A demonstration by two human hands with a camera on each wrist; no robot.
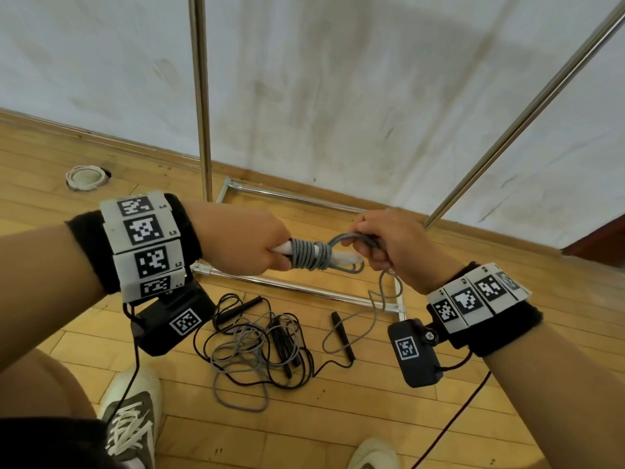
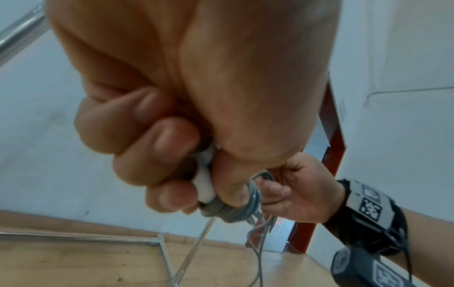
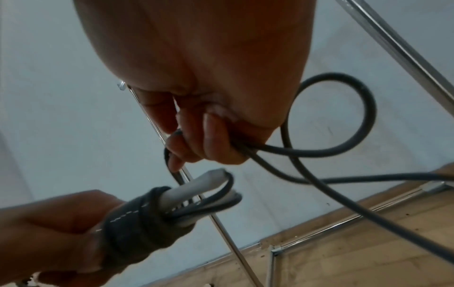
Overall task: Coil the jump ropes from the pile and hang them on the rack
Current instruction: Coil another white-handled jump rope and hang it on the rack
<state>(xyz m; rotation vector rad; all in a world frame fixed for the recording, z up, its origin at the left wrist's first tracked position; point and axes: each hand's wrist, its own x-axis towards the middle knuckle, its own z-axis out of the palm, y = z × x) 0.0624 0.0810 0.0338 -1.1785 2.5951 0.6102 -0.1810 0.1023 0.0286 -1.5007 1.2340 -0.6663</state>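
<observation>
My left hand (image 1: pixel 250 243) grips the white handles (image 1: pixel 341 257) of a grey jump rope, with several turns of grey cord (image 1: pixel 309 255) wound tightly round them. My right hand (image 1: pixel 382 243) pinches a loop of the same grey cord (image 3: pixel 331 116) just right of the handles; its tail hangs down toward the floor. In the left wrist view my left fingers (image 2: pixel 172 147) curl round the white handles (image 2: pixel 205 186). In the right wrist view the wound bundle (image 3: pixel 137 217) points at my right fingers (image 3: pixel 213 136). A pile of black and grey ropes (image 1: pixel 263 340) lies on the floor below.
The chrome rack stands ahead: an upright post (image 1: pixel 201 96), a slanted bar (image 1: pixel 527 113) at the right, and base rails (image 1: pixel 297 287) on the wooden floor. A white round fitting (image 1: pixel 86 177) sits by the wall. My shoes (image 1: pixel 133 418) are at the bottom.
</observation>
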